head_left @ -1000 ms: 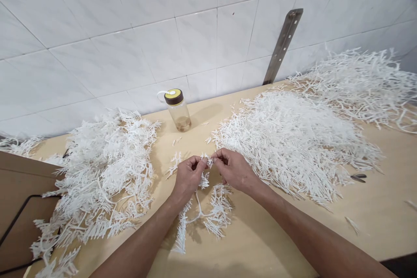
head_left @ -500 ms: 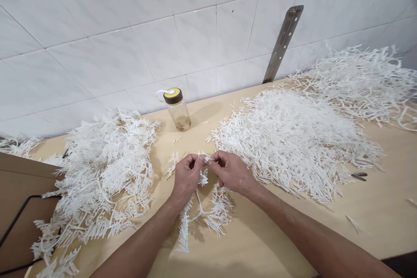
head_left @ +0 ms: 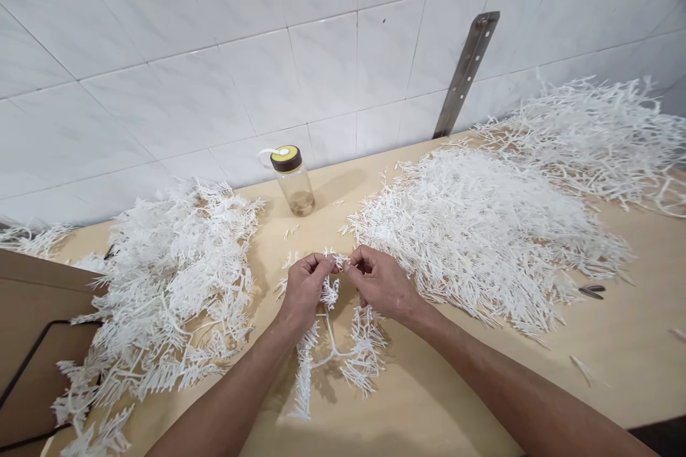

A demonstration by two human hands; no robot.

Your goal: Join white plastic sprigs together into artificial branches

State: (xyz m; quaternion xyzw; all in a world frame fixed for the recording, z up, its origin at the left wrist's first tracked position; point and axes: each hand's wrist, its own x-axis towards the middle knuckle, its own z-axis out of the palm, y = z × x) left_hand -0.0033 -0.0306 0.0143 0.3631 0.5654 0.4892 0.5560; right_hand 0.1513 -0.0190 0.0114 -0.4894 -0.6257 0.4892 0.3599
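My left hand (head_left: 301, 290) is closed in a pinch on a white plastic artificial branch (head_left: 333, 352), whose forked stem and feathery side shoots hang down toward the tabletop. Facing it, my right hand (head_left: 381, 281) pinches small white sprigs at the same branch's tip (head_left: 339, 262), thumb against forefinger. The two hands almost meet over the middle of the table. Fingers cover the exact spot where the sprigs join. Left of my hands lies a tangled heap of whole white branches (head_left: 185, 285); right of them spreads a large pile of small white sprigs (head_left: 476, 228).
A clear bottle with a yellow and black lid (head_left: 294, 182) stands near the tiled wall. More white branches (head_left: 594, 136) lie at the far right. A cardboard box (head_left: 43, 307) is at left, a perforated metal strip (head_left: 465, 78) against the wall, and a small dark object (head_left: 592, 291) at right.
The branch has swung slightly, its upper shoot shifting a little left and its lower shoots slightly right. Both hands keep nearly the same place and grip.
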